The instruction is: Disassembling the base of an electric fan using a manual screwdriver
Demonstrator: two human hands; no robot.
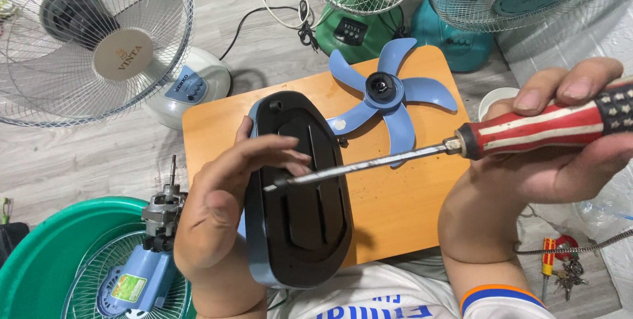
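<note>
Black fan base (300, 207) gripped by left hand (221, 213); right hand (547, 160) clutches screwdriver (461, 144) over it

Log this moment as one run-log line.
left hand: steadies black fan base on wooden board | right hand: holds red-striped screwdriver, tip at base underside | blue fan blade: lies behind

The left hand (217, 207) sits at lower centre-left of the frame, wrist bent, fingers (277, 154) spread and curled rightward in a grip. The right hand (554, 154) at right is closed in a fist, thumb on top, forearm rising from the bottom edge.
</note>
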